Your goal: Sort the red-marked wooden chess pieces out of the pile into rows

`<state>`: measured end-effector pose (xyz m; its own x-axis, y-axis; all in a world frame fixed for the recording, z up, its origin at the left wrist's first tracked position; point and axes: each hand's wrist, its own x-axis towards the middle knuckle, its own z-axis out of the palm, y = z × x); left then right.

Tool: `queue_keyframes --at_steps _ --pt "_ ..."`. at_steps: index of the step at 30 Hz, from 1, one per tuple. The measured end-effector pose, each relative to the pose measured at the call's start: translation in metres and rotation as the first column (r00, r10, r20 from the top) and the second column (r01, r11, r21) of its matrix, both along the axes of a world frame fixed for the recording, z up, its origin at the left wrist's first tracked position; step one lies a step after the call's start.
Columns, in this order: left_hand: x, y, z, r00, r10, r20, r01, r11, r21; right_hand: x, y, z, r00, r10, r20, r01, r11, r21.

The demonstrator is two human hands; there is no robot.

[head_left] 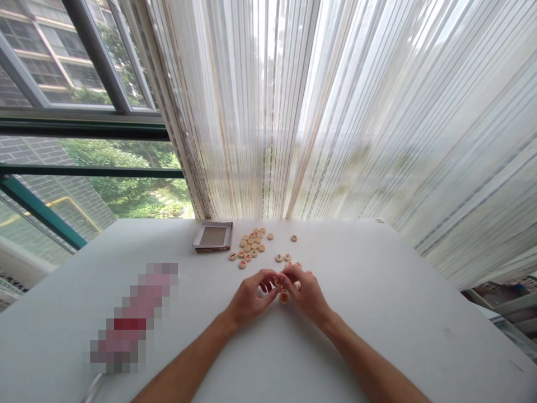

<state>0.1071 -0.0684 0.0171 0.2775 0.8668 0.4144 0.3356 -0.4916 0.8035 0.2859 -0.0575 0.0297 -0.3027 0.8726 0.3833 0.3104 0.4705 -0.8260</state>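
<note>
Round wooden Chinese chess pieces lie about the white table. Near the middle, my left hand [250, 299] pinches one Chinese chess piece [277, 281] between thumb and fingers. My right hand [309, 294] meets it from the other side, its fingertips closed at the same piece. Just below the fingertips rests a red-marked piece [284, 298]. Several more red-marked pieces [298, 265] show behind my right hand, partly covered by it. Two dark-marked pieces [279, 258] sit side by side beyond my hands. What lies under my right palm is mostly hidden.
A loose cluster of pieces [253, 241], many with blank sides up, lies at the back beside a shallow box [213, 236]. One piece [294, 238] lies apart. At left is a blurred-out pinkish object [136, 313]. A curtain [268, 112] hangs behind the table [398, 313].
</note>
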Motion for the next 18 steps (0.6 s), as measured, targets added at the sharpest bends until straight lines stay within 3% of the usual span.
queue_keyframes --at_steps 8,18 --pt "0.0003 0.0024 -0.0003 0.997 0.015 0.07 -0.011 0.999 -0.049 0.0007 -0.0005 -0.0002 0.999 -0.034 0.042 0.031 0.997 0.067" --pt "-0.0005 0.0035 0.0018 0.981 -0.029 0.194 0.058 0.988 -0.141 -0.0005 -0.0005 -0.0009 0.998 0.055 -0.002 -0.055 0.996 0.067"
